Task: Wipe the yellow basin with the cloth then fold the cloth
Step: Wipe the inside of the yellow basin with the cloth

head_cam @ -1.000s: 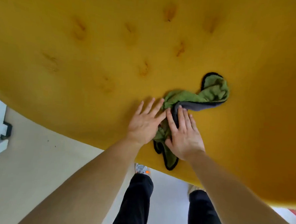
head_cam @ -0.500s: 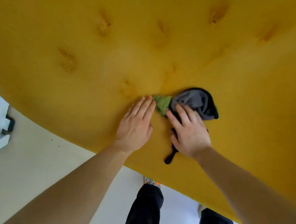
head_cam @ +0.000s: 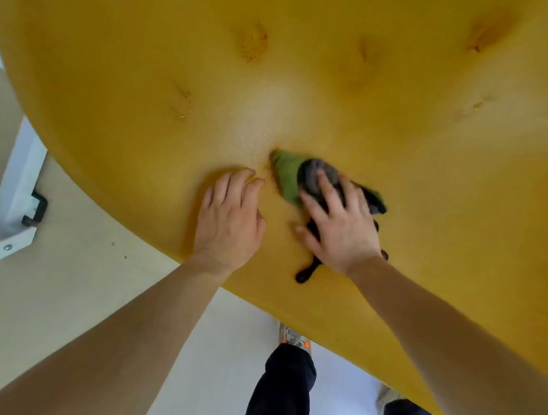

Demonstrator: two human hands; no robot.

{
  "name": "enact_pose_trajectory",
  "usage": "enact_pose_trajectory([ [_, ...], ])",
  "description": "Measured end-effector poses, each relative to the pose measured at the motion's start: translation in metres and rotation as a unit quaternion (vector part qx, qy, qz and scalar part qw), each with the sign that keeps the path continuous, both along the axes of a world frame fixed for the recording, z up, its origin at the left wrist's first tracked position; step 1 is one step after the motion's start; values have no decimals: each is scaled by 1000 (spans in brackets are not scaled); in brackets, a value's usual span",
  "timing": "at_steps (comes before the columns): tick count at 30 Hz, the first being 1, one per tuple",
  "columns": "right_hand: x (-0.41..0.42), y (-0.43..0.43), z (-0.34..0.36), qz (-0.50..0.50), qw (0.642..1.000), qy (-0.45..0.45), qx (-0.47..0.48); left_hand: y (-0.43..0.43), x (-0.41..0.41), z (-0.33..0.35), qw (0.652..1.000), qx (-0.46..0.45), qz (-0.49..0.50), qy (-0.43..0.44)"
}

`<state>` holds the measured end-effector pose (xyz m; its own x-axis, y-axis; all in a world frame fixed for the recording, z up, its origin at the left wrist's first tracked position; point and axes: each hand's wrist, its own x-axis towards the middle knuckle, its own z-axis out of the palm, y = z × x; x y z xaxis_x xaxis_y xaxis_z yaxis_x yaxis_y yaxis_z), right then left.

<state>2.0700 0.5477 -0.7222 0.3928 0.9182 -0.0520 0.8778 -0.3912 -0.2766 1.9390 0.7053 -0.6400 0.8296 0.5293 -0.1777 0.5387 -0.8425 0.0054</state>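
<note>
Nearest: both forearms reach up and forward from the bottom of the view, over dark trouser legs and a shoe [head_cam: 295, 337] on a pale floor.

Left hand [head_cam: 230, 219]: open, palm flat on the yellow basin [head_cam: 307, 65], fingers together. It holds nothing and lies just beside the cloth, apart from it.

Right hand [head_cam: 340, 229]: open, fingers spread, pressing down on the cloth [head_cam: 289, 176]. This is pressure from above, not a pinch.

Cloth: bunched under the right hand on the near part of the basin surface. The green face shows at the left, a grey face under the fingertips, and a dark edge trails out near the wrist. Judgement: light, soft, limp; it crumples and will not keep a shape. It should slide easily under a flat palm. For folding, take it by the dark-edged corners and spread it first.

Basin: a broad yellow surface filling the far view, with several shallow dents and rough marks. Judgement: stiff, large, unlikely to shift; the finely textured finish gives the cloth some drag.

Far left: a white frame [head_cam: 13, 191] with a black fitting.
</note>
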Motion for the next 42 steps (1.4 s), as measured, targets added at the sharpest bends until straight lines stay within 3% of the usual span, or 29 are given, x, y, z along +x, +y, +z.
enact_pose_trajectory([
  [3,-10,-24,-8,227,973,-32,20,9,-16,6,1000,10,-14,20],
  [5,33,-17,-13,252,961,-107,35,11,-26,8,999,15,-27,33],
  [6,58,-9,-15,201,971,-129,33,13,-30,9,999,16,-31,38],
  [8,89,19,-8,-21,990,-140,30,17,-37,12,998,17,-24,48],
  [10,67,57,-1,-235,968,-89,12,24,-47,15,997,19,-21,66],
  [11,38,72,3,-272,961,-53,7,27,-52,17,996,21,-24,78],
  [13,-36,84,13,-177,984,18,23,35,-62,23,995,30,-19,90],
  [15,-96,70,19,31,998,40,36,43,-70,32,995,38,-5,93],
  [17,-83,58,16,185,981,21,52,49,-77,37,994,34,-8,99],
  [19,-23,65,6,213,974,-56,48,50,-86,38,994,28,-25,104],
  [21,35,80,-2,70,992,-103,-8,48,-91,35,994,25,-38,102],
  [23,45,95,3,-145,987,-66,-27,42,-90,31,994,25,-36,101],
  [24,28,97,8,-189,980,-53,-24,37,-87,29,994,21,-27,100],
  [25,2,91,10,-169,984,-44,-20,31,-84,28,995,12,-18,99],
  [27,-54,53,16,-2,1000,-17,-6,17,-80,24,995,-11,-14,96],
  [30,-70,-22,21,205,978,8,-45,-10,-76,10,993,-44,-68,86],
  [32,-21,-54,18,249,963,-48,-88,-36,-64,0,988,-82,-100,82],
  [35,96,-80,25,208,955,-156,-143,-72,-21,-10,984,-135,-90,74],
  [37,171,-87,44,226,915,-261,-210,-85,22,-15,986,-142,-79,45],
  [39,234,-84,72,219,887,-369,-171,-90,73,-19,987,-141,-82,9],
  [42,278,-64,100,50,884,-462,-55,-86,153,-16,987,-128,-67,-66],
])
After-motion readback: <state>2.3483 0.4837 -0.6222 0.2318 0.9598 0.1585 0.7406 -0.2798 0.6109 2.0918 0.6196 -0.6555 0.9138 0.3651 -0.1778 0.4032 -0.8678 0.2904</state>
